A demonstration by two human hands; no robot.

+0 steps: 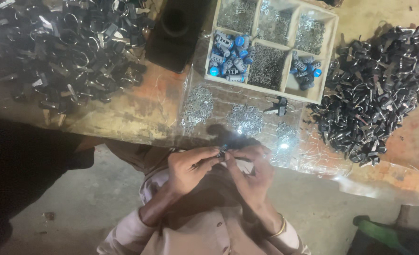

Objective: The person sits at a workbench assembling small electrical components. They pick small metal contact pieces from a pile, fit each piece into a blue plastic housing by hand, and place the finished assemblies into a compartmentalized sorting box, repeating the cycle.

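Keyring part [224, 150] pinched between both hands' fingers [209, 158].

A worn bench [138, 108] carries a white divided tray [330, 47] at the far side, its compartments holding small metal parts and blue-capped pieces [228, 54]. Heaps of black ringed parts lie far left [63, 47] and right [379, 89]. Three small piles of silvery bits [197, 106] lie on clear plastic sheeting [313, 156] near the tray.
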